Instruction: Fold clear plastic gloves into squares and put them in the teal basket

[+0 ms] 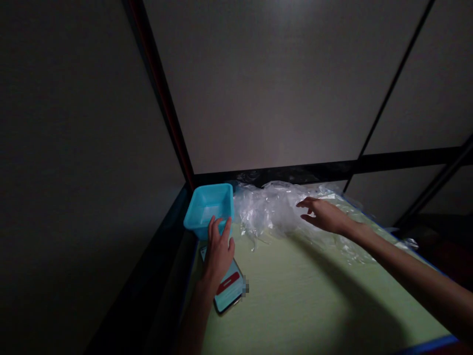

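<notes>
One blue tub (205, 203) sits at the far left corner of the table (288, 301), its open top facing up and its inside in plain sight from where I stand. The person's left hand (219, 252) reaches to its near side, fingertips over the rim. Those fingers are spread a little, with a gap between two of them and the thumb standing off to the right; whether they press on the rim, I can't tell.

Just right of the tub lies a heap of clear plastic (266, 209), crumpled and shiny, running along the back of the table and down its right side. The right hand (327, 215) hangs over it, palm down, fingers bent forward and loosely parted; I can't make out whether any fingertip touches the plastic.

Under the left hand and wrist, nearer the person, a phone (227, 297) lies screen up at a slant, lit, with a red bar across it. Part of it is hidden by the hand. The tabletop is pale green with a blue edge, and the right arm's shadow falls across it. Behind rise grey panels (269, 103), divided by dark strips, in dim light.
</notes>
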`<action>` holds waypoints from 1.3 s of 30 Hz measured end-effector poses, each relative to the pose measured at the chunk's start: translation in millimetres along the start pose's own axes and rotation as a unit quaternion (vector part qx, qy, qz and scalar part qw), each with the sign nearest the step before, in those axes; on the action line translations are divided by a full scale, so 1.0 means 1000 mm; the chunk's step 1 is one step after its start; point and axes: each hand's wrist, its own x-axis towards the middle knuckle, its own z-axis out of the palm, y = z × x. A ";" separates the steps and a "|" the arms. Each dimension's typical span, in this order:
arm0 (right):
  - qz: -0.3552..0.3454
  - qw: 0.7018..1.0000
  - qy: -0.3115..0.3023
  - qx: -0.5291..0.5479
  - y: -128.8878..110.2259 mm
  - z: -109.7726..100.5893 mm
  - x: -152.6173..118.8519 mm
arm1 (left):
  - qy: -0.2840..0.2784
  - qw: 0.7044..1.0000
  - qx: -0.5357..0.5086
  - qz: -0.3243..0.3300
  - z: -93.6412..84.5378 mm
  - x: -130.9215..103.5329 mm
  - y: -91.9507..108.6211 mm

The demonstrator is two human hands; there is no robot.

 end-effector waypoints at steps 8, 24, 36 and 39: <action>-0.031 0.999 0.042 0.007 -0.010 0.032 -0.003 | 0.018 1.000 0.005 0.021 0.002 -0.001 -0.006; -0.044 0.993 0.106 0.036 -0.019 0.065 -0.028 | 0.066 0.985 -0.094 0.133 0.014 -0.023 0.058; 0.070 0.997 0.039 0.006 0.019 0.073 -0.164 | -0.104 0.948 -0.276 0.121 0.016 -0.045 0.107; 0.004 0.997 -0.028 0.073 -0.021 0.067 -0.160 | -0.165 0.925 -0.327 0.101 0.018 -0.047 0.112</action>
